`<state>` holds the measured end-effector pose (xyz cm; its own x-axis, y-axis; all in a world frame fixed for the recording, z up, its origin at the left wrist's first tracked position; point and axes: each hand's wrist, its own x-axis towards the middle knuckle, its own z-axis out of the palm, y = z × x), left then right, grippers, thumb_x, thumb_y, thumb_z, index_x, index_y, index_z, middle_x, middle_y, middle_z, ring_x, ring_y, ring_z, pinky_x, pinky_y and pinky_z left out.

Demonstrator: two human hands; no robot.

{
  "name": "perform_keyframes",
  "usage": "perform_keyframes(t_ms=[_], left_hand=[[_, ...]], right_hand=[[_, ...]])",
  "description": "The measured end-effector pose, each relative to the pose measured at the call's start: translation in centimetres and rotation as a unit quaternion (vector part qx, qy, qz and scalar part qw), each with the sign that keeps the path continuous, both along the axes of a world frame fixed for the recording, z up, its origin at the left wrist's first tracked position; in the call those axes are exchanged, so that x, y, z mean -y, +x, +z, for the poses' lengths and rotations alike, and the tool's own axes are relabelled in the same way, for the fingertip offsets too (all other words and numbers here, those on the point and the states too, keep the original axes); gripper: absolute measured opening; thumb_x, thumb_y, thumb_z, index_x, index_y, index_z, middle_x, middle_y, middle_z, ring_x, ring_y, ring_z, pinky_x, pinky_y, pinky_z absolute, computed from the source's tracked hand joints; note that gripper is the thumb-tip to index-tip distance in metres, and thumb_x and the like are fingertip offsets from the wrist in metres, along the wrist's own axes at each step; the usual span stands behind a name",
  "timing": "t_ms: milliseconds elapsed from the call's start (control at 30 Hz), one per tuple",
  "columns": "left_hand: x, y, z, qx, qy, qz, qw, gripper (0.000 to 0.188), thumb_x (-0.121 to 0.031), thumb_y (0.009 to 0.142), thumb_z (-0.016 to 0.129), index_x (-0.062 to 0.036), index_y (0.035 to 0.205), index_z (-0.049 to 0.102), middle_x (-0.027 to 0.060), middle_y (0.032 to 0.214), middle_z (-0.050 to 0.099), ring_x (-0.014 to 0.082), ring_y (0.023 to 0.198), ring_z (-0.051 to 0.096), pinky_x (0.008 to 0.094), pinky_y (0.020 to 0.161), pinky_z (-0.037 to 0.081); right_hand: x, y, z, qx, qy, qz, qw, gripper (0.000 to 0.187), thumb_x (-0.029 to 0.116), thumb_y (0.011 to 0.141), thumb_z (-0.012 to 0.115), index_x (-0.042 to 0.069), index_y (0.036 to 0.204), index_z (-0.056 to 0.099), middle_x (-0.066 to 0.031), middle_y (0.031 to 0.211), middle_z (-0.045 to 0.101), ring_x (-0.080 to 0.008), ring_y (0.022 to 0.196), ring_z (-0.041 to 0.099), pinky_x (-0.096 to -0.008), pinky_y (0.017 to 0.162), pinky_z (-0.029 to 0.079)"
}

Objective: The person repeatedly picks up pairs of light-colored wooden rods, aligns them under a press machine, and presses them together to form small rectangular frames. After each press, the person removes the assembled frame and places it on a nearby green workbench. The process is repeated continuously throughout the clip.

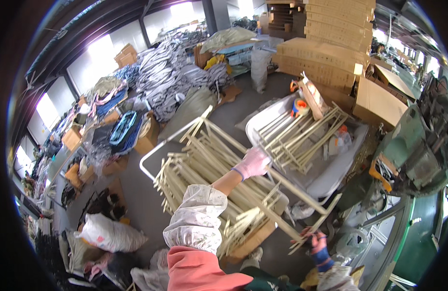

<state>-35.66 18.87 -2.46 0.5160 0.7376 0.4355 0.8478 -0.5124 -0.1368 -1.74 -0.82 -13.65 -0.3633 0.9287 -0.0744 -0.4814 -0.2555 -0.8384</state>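
My left hand (253, 163), in a pale pink glove, is closed around the upper bar of a cream metal tube frame (298, 192). The frame lies slanted over a pile of similar cream tube pieces (204, 167). At the frame's near right corner is my right hand (317, 243), in a pink and dark blue glove. Its fingers are bent around the tube there, partly hidden by the frame. Beneath the pile, a cardboard piece (253, 241) shows at its near edge.
Right of the pile, a pale grey tub (321, 182) holds more cream frames and a tape roll (299, 106). Cardboard boxes (321, 53) stand behind it. Grey fabric heaps (161, 72) fill the far left. A stuffed white sack (110, 234) lies at near left; green machinery (418, 140) is at right.
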Motion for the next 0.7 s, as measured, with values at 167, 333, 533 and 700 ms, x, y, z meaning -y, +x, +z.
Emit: perform_keyframes(t_ms=[167, 333, 533, 700], left_hand=[[-9.1, -11.5, -9.3, -0.19, -0.25, 0.106, 0.944, 0.022, -0.03, 0.065, 0.064, -0.0113, 0.076, 0.069, 0.0083, 0.073, 0.067, 0.0252, 0.074, 0.066, 0.0411, 0.065, 0.052], [-13.5, -17.5, -16.9, -0.181, -0.333, 0.164, 0.911, 0.02, -0.023, 0.066, 0.066, -0.0093, 0.08, 0.07, 0.0102, 0.079, 0.068, 0.027, 0.078, 0.066, 0.0405, 0.07, 0.051], [-14.8, -18.7, -20.3, -0.186, -0.36, 0.148, 0.902, 0.023, -0.021, 0.066, 0.066, -0.0084, 0.084, 0.069, 0.0109, 0.081, 0.067, 0.0279, 0.084, 0.064, 0.0391, 0.083, 0.046], [-13.9, -18.7, -21.0, -0.145, -0.367, 0.19, 0.899, 0.018, -0.019, 0.061, 0.061, -0.0109, 0.073, 0.07, 0.0133, 0.078, 0.066, 0.0282, 0.079, 0.064, 0.0373, 0.074, 0.049]], right_hand=[[-10.4, -13.6, -11.5, 0.052, -0.142, -0.035, 0.988, 0.039, 0.034, 0.086, 0.057, -0.004, 0.093, 0.052, -0.0168, 0.089, 0.059, -0.0315, 0.072, 0.062, -0.0434, 0.066, 0.053], [-15.4, -19.2, -14.6, 0.02, -0.33, 0.084, 0.94, 0.046, 0.038, 0.083, 0.059, -0.002, 0.099, 0.045, -0.0278, 0.086, 0.06, -0.0468, 0.078, 0.062, -0.0575, 0.067, 0.053], [-17.8, -21.8, -12.4, 0.179, -0.357, 0.098, 0.912, 0.043, 0.039, 0.084, 0.056, -0.001, 0.096, 0.048, -0.0246, 0.087, 0.06, -0.0432, 0.07, 0.062, -0.0532, 0.063, 0.053], [-18.5, -21.4, -10.8, 0.68, 0.11, 0.085, 0.72, 0.038, 0.041, 0.083, 0.052, 0.004, 0.084, 0.06, -0.0145, 0.07, 0.064, -0.0315, 0.065, 0.064, -0.0411, 0.058, 0.051]])
